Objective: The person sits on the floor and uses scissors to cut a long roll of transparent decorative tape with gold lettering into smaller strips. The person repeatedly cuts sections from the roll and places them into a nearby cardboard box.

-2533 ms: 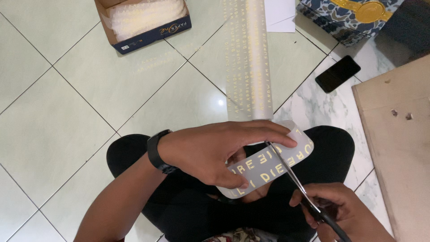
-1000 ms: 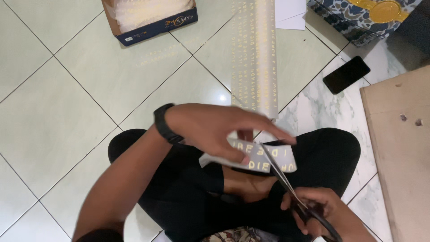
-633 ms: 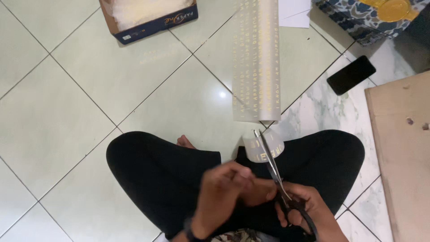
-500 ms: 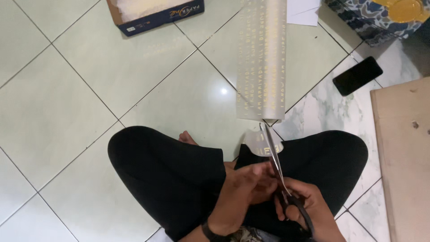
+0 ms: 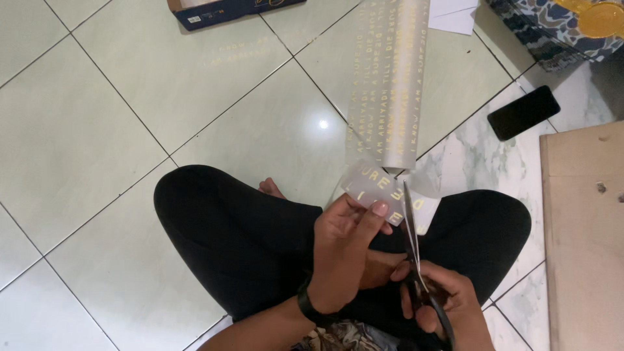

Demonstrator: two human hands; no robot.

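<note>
Your left hand pinches the near edge of a small clear film piece with gold lettering, thumb and forefinger closed on it; the piece sits just beyond that grip, above your crossed legs in black trousers. A black band circles the wrist behind the grip. To the right of this grip, your right hand is closed through the handles of the scissors; the blades run away from that grip and their tips meet the film piece at its right side, just beside your left fingertips. Beyond both grips, a long clear sheet printed with gold lettering lies on the tiled floor. Farther right of the right grip lie a black phone and a brown board.
</note>
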